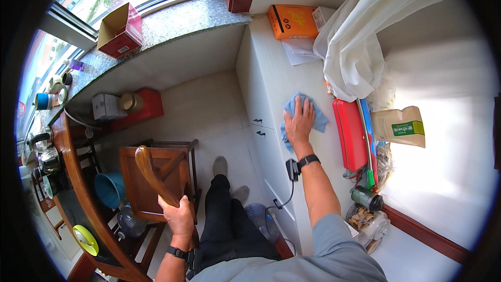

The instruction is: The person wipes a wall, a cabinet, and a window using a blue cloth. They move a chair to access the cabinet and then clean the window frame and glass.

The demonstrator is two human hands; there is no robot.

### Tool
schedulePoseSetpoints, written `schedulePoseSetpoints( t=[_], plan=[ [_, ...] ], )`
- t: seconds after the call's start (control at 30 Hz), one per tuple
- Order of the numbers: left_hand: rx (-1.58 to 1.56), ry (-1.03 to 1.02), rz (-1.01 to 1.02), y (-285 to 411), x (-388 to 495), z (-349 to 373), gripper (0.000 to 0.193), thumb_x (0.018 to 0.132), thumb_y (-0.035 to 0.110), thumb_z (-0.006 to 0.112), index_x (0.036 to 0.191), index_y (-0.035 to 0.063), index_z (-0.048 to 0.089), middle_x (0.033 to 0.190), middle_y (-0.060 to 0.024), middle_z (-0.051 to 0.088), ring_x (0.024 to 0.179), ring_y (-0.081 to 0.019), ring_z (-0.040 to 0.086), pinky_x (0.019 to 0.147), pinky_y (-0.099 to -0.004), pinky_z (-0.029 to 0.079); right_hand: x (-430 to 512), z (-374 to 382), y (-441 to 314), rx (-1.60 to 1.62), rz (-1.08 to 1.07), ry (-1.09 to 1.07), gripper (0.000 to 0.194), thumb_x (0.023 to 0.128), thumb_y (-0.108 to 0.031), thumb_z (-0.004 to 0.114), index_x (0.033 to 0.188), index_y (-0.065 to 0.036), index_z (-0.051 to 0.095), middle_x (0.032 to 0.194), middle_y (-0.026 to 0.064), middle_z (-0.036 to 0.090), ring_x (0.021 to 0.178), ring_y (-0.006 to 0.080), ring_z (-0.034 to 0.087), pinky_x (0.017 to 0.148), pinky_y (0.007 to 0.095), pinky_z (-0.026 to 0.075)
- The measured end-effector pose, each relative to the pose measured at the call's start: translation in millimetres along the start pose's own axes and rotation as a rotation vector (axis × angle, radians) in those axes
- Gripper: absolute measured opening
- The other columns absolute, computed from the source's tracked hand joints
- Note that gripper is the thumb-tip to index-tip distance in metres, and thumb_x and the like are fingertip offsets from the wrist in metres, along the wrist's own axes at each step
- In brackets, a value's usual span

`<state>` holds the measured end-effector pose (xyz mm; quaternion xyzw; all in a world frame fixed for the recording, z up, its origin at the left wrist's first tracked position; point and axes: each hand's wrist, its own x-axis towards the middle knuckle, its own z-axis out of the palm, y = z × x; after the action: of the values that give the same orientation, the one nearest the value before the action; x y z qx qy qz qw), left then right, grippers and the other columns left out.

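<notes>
My right hand (300, 125) lies on a crumpled light-blue cloth (320, 119), pressing it onto the pale top of a low cabinet (270, 66). The fingers are spread a little over the cloth. At lower left, my left hand (178, 213) is closed around the end of a curved, glossy brown wooden piece (150, 172), which rises over a brown wooden chair (137, 188). Whether that piece is joined to the chair cannot be told. A red case (350, 135) lies to the right of the cloth.
An orange box (293, 21), papers (299, 51) and a white curtain (348, 58) are at the cabinet's far end. Jars (362, 217) stand at its near right. A red open carton (121, 33) sits on the granite sill. A teal bucket (109, 190) stands near the wooden table (84, 176).
</notes>
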<state>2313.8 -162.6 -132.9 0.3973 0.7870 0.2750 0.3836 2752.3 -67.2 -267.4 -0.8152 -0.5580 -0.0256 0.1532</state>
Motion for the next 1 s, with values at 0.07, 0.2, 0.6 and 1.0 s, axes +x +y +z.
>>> schedulePoseSetpoints(
  t=[0.07,0.2,0.6,1.0],
  plan=[
    [-0.019,-0.001,0.010,3,1,-1,0.078,0.089,0.007,0.072,0.153,-0.0110,0.031,0.136,-0.0293,0.060,0.123,-0.0368,0.062,0.109,-0.0411,0.047,-39,-9,-3,0.042,-0.080,-0.065,0.074,0.090,-0.027,0.076,0.155,-0.008,0.046,0.156,0.0268,0.041,0.144,0.0510,0.038,0.121,0.0614,0.029],
    [-0.055,0.011,-0.002,5,1,0,0.079,0.089,0.006,0.073,0.153,-0.0105,0.031,0.135,-0.0274,0.062,0.122,-0.0356,0.064,0.108,-0.0408,0.048,-84,-25,-5,0.109,-0.253,-0.146,0.076,0.084,-0.013,0.077,0.154,-0.008,0.049,0.157,0.0274,0.041,0.145,0.0517,0.038,0.122,0.0607,0.029],
    [0.024,0.013,-0.007,-7,4,1,0.075,0.091,0.012,0.073,0.150,-0.0105,0.033,0.124,-0.0259,0.068,0.113,-0.0330,0.068,0.102,-0.0400,0.053,-37,-6,-35,-0.076,-0.616,-0.193,0.050,0.077,-0.002,0.075,0.126,-0.010,0.068,0.150,0.0160,0.054,0.143,0.0427,0.045,0.119,0.0580,0.035],
    [0.063,0.015,0.008,-3,0,-2,0.074,0.090,0.015,0.074,0.148,-0.0102,0.036,0.124,-0.0272,0.069,0.114,-0.0364,0.069,0.103,-0.0409,0.052,-251,-82,2,-0.212,-0.513,-0.327,0.019,0.088,-0.010,0.066,0.105,-0.003,0.072,0.149,0.0152,0.056,0.144,0.0427,0.043,0.118,0.0667,0.032]
  ],
)
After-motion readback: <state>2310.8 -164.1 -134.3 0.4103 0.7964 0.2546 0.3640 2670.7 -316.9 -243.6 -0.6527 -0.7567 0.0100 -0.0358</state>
